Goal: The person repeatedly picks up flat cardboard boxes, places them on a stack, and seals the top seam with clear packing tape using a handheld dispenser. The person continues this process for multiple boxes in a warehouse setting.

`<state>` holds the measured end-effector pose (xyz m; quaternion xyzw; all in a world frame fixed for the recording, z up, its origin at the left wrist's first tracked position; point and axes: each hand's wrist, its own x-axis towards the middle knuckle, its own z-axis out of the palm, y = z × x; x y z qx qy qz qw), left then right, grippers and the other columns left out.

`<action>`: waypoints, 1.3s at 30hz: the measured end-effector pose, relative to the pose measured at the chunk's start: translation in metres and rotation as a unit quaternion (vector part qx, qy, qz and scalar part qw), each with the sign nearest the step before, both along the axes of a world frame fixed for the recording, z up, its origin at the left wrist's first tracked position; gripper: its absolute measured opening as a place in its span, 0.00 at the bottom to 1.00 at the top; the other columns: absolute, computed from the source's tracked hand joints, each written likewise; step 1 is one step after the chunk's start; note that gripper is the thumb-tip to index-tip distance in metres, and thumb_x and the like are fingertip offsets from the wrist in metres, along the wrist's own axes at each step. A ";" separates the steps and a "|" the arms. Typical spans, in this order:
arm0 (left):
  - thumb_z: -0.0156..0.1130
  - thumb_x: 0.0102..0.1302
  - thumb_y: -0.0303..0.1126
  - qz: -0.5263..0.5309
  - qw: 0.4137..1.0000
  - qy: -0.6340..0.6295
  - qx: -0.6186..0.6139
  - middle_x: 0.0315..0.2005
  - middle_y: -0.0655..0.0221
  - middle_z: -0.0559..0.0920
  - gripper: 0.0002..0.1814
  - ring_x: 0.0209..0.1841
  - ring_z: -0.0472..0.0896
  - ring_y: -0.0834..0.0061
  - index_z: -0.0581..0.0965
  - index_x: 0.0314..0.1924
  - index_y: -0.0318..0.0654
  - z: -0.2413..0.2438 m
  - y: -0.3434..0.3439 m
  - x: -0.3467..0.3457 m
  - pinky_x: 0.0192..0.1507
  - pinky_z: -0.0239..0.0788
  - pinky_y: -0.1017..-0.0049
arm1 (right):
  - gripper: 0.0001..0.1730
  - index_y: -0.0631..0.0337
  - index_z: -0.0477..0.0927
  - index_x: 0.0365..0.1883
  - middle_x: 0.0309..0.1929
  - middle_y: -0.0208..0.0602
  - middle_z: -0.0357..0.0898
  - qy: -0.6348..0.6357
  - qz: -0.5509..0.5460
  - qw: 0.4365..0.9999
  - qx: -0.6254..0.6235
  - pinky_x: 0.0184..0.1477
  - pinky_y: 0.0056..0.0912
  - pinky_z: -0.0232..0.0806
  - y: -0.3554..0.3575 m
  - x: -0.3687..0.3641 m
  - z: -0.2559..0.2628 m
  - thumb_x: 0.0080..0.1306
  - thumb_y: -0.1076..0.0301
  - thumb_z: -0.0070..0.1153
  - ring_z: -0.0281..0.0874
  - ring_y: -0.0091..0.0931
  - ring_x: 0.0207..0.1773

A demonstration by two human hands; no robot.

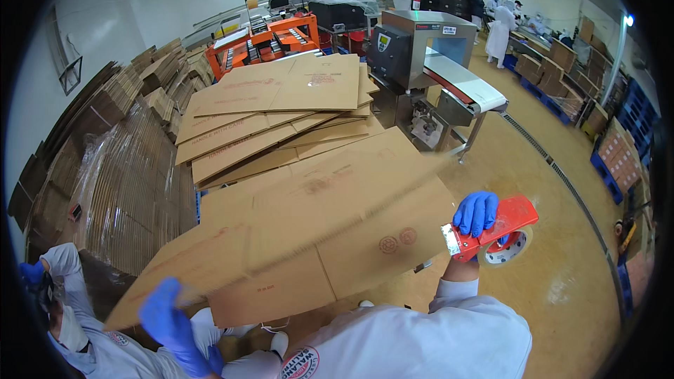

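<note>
My right hand [476, 215], in a blue glove, grips a red handheld tape dispenser [508, 216] fitted with a roll of packing tape [506, 250]. Its toothed blade end lies by the right edge of a flattened cardboard box [363, 179]. That box spans the area before me, its long middle edge blurred by motion. My left hand [166, 316], also blue-gloved and blurred, is at the box's lower left edge; whether it grips the cardboard cannot be made out. Behind lies a fanned stack of flattened boxes [274, 89], bearing red print.
Plastic-wrapped cardboard bundles [137, 168] stand left. A co-worker [100, 337] is close at lower left. Ahead are an orange carton-sealing machine [263, 42] and a metal detector [405, 52] with a conveyor belt [463, 81]. A floor drain [547, 158] runs right, beside blue pallets [605, 176].
</note>
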<state>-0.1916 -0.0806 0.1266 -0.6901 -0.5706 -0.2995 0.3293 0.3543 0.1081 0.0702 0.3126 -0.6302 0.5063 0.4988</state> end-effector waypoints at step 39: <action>0.71 0.25 0.70 0.148 0.856 -0.173 -0.464 0.70 0.42 0.42 0.78 0.72 0.31 0.41 0.47 0.69 0.26 -0.203 0.045 0.096 0.64 0.24 0.35 | 0.16 0.62 0.76 0.40 0.44 0.37 0.78 -0.154 -0.357 0.881 -0.270 0.59 0.32 0.65 0.034 -0.294 -0.068 0.53 0.81 0.63 0.74 0.30 0.54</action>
